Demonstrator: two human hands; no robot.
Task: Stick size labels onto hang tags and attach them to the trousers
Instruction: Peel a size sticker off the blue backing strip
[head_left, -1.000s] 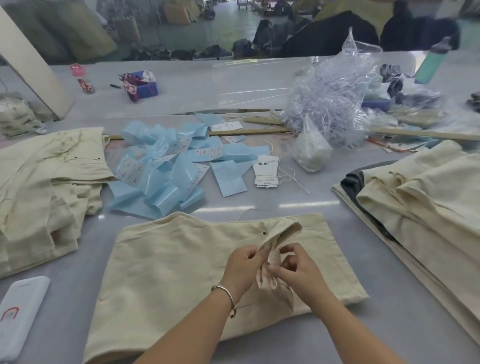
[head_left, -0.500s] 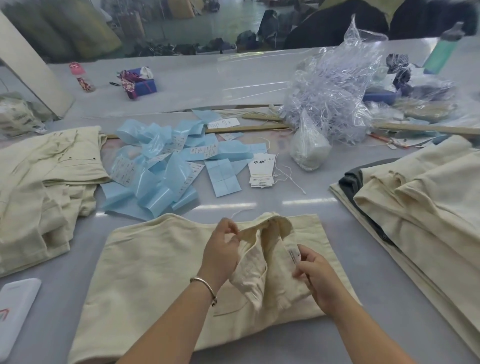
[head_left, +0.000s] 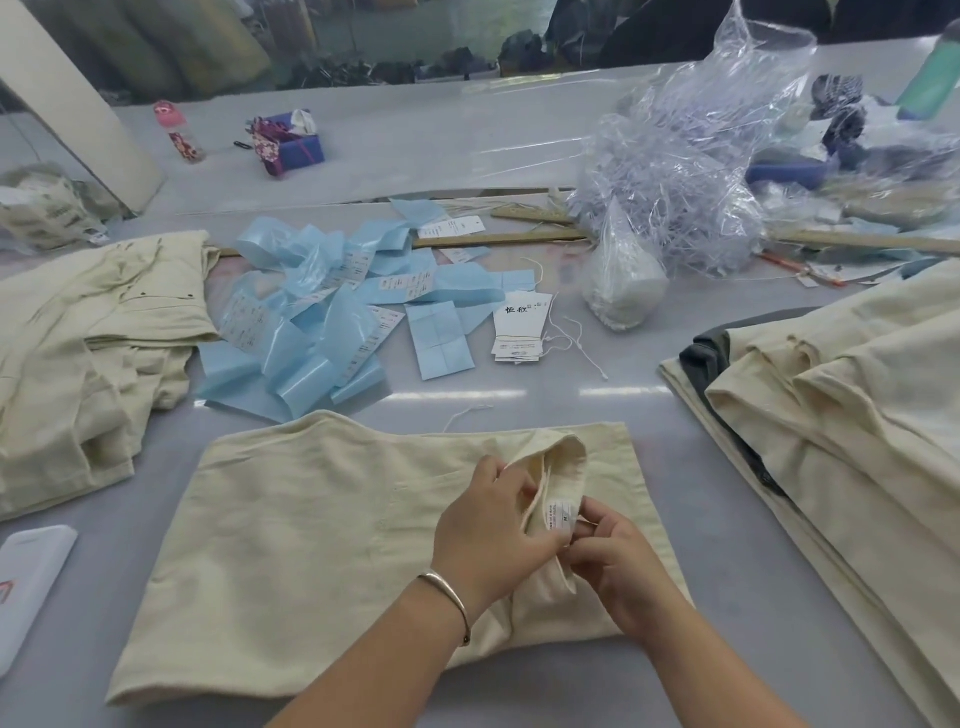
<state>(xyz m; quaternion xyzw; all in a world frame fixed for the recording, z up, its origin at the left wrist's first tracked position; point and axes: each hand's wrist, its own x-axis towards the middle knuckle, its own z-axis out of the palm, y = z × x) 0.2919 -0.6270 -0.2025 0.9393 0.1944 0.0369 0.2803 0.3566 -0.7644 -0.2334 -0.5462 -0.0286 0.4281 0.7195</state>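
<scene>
Both hands work at the opened waistband of the cream trousers (head_left: 322, 525) folded flat at six o'clock on the grey table (head_left: 649, 415).

The left hand (head_left: 493, 540), a bangle (head_left: 447, 597) on its wrist, has its fingers curled round the turned-back waistband edge. Touching it at three o'clock, the right hand (head_left: 618, 566) pinches the small white sewn-in label (head_left: 560, 515) inside the waistband. At twelve o'clock from the hands lies a stack of hang tags (head_left: 522, 327) with loose string, well apart from them. Blue label backing strips (head_left: 322, 322) sprawl at eleven o'clock. More cream trousers are piled at nine o'clock (head_left: 78, 332) and at three o'clock (head_left: 831, 395). A crumpled clear plastic bag (head_left: 691, 171) sits at one o'clock.
</scene>
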